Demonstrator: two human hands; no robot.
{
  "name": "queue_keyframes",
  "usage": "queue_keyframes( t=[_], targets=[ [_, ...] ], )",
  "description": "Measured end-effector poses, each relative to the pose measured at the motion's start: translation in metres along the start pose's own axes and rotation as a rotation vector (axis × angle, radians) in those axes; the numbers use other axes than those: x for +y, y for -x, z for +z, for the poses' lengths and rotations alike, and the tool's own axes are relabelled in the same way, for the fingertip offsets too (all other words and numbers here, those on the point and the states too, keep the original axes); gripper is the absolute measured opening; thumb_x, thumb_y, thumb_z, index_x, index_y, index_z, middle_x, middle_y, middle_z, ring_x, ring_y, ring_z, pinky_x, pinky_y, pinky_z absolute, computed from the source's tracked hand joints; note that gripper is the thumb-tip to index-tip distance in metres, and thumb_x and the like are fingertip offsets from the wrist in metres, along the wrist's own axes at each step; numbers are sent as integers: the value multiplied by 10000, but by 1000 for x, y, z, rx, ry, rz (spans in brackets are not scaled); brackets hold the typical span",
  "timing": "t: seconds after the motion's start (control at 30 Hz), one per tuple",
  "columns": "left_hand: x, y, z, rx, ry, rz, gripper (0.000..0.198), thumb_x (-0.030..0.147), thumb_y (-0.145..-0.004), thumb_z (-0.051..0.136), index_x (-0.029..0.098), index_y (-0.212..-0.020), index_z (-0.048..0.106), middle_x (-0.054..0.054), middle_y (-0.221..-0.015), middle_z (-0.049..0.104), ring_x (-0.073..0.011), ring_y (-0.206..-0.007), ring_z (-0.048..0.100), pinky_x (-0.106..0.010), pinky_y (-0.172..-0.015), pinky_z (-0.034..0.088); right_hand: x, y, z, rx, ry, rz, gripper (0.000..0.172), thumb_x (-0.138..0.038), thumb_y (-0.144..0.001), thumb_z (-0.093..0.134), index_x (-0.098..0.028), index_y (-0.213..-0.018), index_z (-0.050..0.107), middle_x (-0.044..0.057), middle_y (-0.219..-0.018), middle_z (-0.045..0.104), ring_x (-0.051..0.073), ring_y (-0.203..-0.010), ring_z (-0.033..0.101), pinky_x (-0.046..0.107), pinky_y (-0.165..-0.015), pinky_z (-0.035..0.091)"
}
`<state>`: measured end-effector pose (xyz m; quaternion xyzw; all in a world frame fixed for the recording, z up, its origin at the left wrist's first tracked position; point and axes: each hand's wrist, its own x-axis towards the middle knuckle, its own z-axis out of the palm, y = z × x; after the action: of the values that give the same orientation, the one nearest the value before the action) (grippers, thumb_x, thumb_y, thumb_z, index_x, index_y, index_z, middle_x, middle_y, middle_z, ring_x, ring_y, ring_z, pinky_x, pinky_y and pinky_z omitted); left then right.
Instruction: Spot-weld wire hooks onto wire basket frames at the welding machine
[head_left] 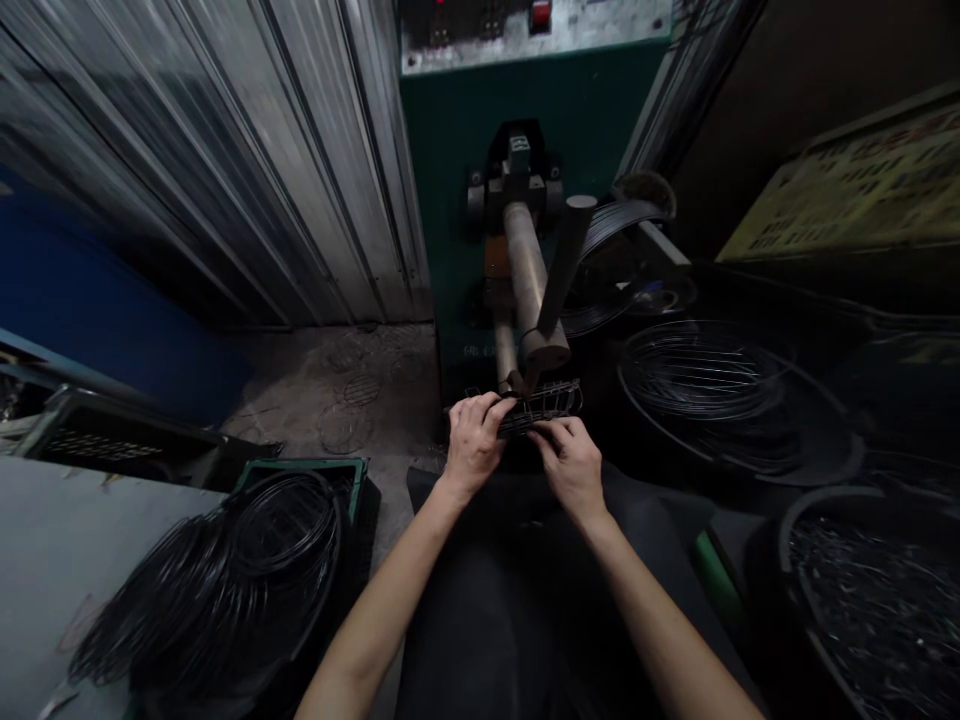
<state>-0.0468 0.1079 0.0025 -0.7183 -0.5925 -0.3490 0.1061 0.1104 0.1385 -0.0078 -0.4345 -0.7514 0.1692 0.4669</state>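
A small dark wire rack (559,398) sits under the tip of a spot welding machine (534,300) with a green body. My left hand (474,440) grips the rack's left end, its fingers curled beside the lower electrode. On the near right side my right hand (571,462) pinches the rack's lower edge between thumb and fingers. The upper electrode meets the rack between my two hands; whether it touches the wire is too dark to tell. Part of the rack lies hidden behind my fingers.
Round wire grids fill a black tub (630,390) on the right. Nearer, another tub (787,560) holds many small metal pieces. At left, black wire rings (285,525) heap over a green crate (364,475). Several wire rounds (345,425) lie on the floor.
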Motion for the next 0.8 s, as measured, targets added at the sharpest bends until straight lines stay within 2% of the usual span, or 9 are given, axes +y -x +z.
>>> queue_keyframes(
  t=[0.27, 0.47, 0.6, 0.7, 0.77, 0.8],
  targets=[
    [0, 0, -1, 1, -9, 11, 522, 97, -727, 595, 206, -1219, 457, -85, -1128, 570, -223, -1049, 535, -386, -904, 409, 0, 2, 5, -29, 21, 3, 245, -368, -904, 459, -199, -902, 635, 61, -838, 550, 168, -755, 554, 293, -660, 478],
    [-1, -4, 2, 86, 12, 38, 413, 156, -768, 597, 199, -1168, 504, -76, -1084, 597, -201, -1018, 566, -365, -875, 426, -2, 4, 14, 16, 1, 13, 256, -322, -909, 441, -174, -862, 645, 61, -829, 544, 158, -723, 544, 305, -664, 481],
    [-4, 0, 3, 88, 42, 47, 465, 183, -773, 615, 197, -1205, 446, -87, -1130, 599, -202, -1085, 555, -411, -978, 375, -8, 8, 11, 58, -7, 42, 237, -350, -904, 461, -194, -928, 638, 55, -855, 567, 165, -790, 566, 320, -739, 488],
    [-10, 13, 4, 87, 58, -7, 667, 245, -739, 677, 195, -1298, 317, -153, -1323, 475, -260, -1275, 417, -520, -1073, 250, -5, 25, -24, 70, 54, 98, 297, -410, -874, 505, -197, -1053, 608, 59, -884, 602, 171, -775, 575, 321, -723, 480],
    [-17, 24, 7, 95, 88, -102, 847, 291, -680, 734, 171, -1352, 233, -202, -1397, 362, -299, -1331, 329, -541, -1067, 258, 9, 48, -69, 66, 162, 181, 346, -469, -853, 507, -215, -1065, 608, 61, -885, 625, 183, -748, 585, 339, -703, 469],
    [-21, 29, 9, 94, 119, -154, 902, 296, -656, 751, 159, -1365, 211, -212, -1399, 341, -303, -1329, 325, -526, -1056, 289, 22, 63, -97, 66, 215, 219, 354, -508, -844, 489, -229, -1017, 620, 73, -915, 638, 204, -798, 598, 362, -730, 462]
  ],
)
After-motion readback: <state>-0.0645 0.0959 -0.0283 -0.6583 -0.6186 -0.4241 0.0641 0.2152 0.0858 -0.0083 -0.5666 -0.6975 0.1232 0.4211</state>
